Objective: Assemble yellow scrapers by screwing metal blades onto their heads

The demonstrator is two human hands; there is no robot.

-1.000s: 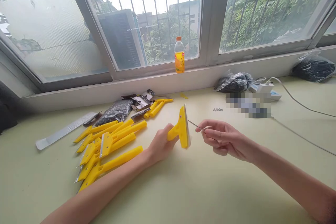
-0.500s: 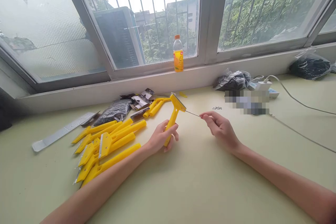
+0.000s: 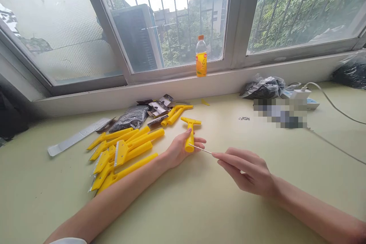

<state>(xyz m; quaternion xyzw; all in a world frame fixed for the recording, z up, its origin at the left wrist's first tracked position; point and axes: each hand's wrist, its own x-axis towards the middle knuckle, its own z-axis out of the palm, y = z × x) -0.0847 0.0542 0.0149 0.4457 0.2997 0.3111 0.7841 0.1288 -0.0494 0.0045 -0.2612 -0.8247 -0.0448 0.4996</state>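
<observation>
My left hand (image 3: 182, 148) holds a yellow scraper (image 3: 190, 131), its thumb on the handle and its other fingers behind it. The scraper's wide head points away from me and the handle's round end faces me. In my right hand (image 3: 247, 169) a thin metal rod (image 3: 203, 149) is pinched between thumb and fingertips. The rod's tip meets the handle near its lower end. Left of my hands lies a pile of yellow scrapers (image 3: 121, 152), several with blades showing.
Behind the pile are a bag of black parts (image 3: 130, 118), dark cards (image 3: 160, 105) and more yellow handles (image 3: 175, 113). Small screws (image 3: 244, 118) lie right of centre. A bottle (image 3: 201, 59) stands on the sill. A cable (image 3: 334, 101) crosses the right side.
The scraper has turned and come lower, so its handle end faces me. My right hand has moved down and right, taking the rod from the scraper's head to its handle. The view has shifted slightly.
</observation>
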